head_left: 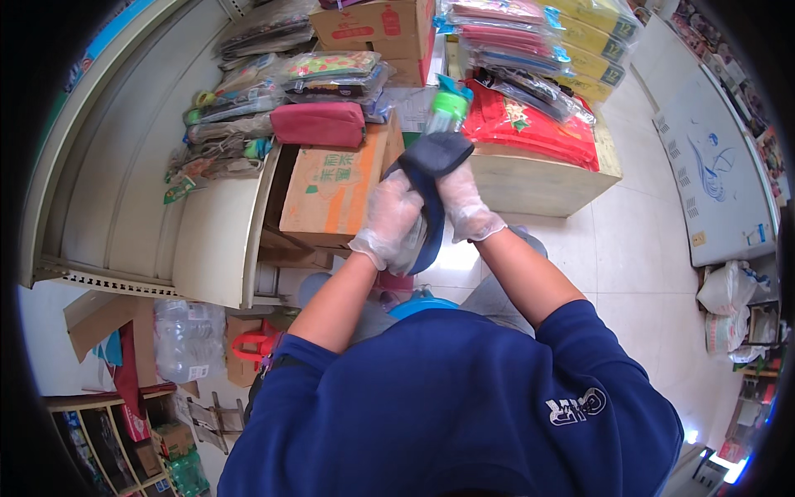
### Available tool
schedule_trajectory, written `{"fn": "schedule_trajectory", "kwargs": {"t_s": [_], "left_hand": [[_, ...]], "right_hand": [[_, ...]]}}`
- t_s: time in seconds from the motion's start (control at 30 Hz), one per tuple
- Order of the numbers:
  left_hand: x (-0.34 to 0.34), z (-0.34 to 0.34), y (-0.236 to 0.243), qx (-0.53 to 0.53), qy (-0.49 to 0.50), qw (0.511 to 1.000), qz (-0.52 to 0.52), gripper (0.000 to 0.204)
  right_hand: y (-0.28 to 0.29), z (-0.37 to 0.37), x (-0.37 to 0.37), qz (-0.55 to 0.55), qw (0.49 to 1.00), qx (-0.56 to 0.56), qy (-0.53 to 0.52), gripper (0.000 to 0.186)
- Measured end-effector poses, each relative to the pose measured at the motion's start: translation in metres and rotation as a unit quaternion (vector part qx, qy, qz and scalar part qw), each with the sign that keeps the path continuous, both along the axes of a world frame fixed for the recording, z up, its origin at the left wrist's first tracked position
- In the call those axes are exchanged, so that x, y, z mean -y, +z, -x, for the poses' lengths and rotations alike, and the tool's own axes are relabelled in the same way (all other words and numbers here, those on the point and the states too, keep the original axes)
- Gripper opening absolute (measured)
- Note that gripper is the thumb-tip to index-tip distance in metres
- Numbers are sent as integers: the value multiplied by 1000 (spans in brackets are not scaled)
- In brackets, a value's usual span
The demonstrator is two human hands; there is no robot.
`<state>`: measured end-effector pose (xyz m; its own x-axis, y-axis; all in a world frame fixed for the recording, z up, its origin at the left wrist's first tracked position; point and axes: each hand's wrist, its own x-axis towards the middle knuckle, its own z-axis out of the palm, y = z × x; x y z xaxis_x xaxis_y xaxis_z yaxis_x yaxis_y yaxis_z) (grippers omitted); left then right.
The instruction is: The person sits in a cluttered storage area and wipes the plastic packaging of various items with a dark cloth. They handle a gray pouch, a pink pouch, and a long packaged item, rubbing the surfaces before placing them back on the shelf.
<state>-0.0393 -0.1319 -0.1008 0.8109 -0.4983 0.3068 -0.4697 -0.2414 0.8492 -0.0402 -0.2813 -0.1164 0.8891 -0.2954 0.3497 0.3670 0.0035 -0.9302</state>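
Observation:
Both of my hands wear clear plastic gloves and meet in front of me over a dark navy fabric item (436, 155) with a long curved band; its exact kind is unclear. My left hand (392, 211) is closed on the item's left side, fingers curled. On the other side my right hand (464, 201) grips it, with the fingers partly hidden behind the dark fabric. Just beyond the item stands a green-capped bottle (450, 103), slightly blurred. An orange-brown carton (339, 178) lies to the left of my left hand.
At left is a metal shelf (137, 178) with bagged goods (236, 103) and a pink pouch (319, 124). Red packaged cloth (530, 124) covers a low box (538, 186) ahead right. A white chest freezer (712, 153) lines the right side. Bottled water (189, 340) stands lower left.

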Motion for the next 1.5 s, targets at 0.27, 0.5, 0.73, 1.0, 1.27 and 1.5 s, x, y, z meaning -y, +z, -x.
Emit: {"fn": "schedule_trajectory", "kwargs": {"t_s": [0.27, 0.5, 0.73, 1.0, 1.27, 1.5], "left_hand": [[-3, 2, 9, -347, -131, 924, 89, 21], [6, -5, 21, -430, -185, 860, 205, 17], [11, -10, 19, -387, -118, 888, 220, 20], [2, -20, 28, -169, -74, 982, -34, 41], [-2, -66, 7, -182, -56, 978, 80, 76], [34, -36, 9, -203, -159, 966, 3, 61]], "right_hand": [[24, -18, 48, -509, 831, -59, 215, 46], [34, -13, 32, -425, 882, -63, 193, 40], [10, -8, 22, -133, 976, -17, 172, 34], [6, 6, 20, -113, 986, -88, 90, 25], [33, 17, 45, -278, 937, -152, 149, 28], [12, 3, 57, -185, 981, -40, 47, 25]]}}
